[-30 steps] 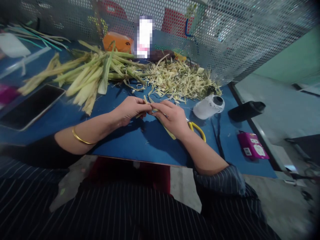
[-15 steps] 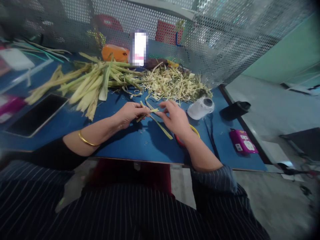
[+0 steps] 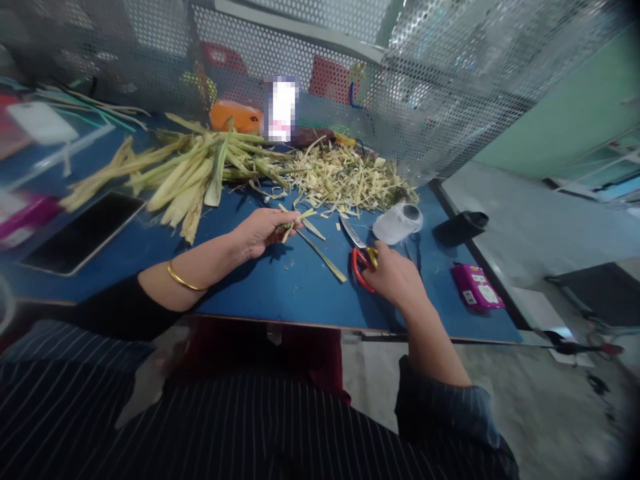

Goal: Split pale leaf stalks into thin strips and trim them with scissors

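Since half a second ago, the right hand [image 3: 397, 275] has left the strips and come onto the scissors [image 3: 355, 235]. Leftmost, well out from the left fingers, lies a dark-screened phone [image 3: 83, 233]; beyond those fingers spreads a heap of husks [image 3: 193, 167]. The left hand [image 3: 261, 233] pinches a small bundle of husk strips [image 3: 305, 215] at its fingertips, the rest of it partly hidden behind the fingers. One long strip [image 3: 327, 260] slants rightward from them; whether it joins the bundle cannot be told. Past the fingertips sits a shredded pile [image 3: 350, 177]. The right fingers close on the scissors' yellow loop, their tips hidden; the blades point away. Just beyond them stands a tilted white spool [image 3: 395, 225].
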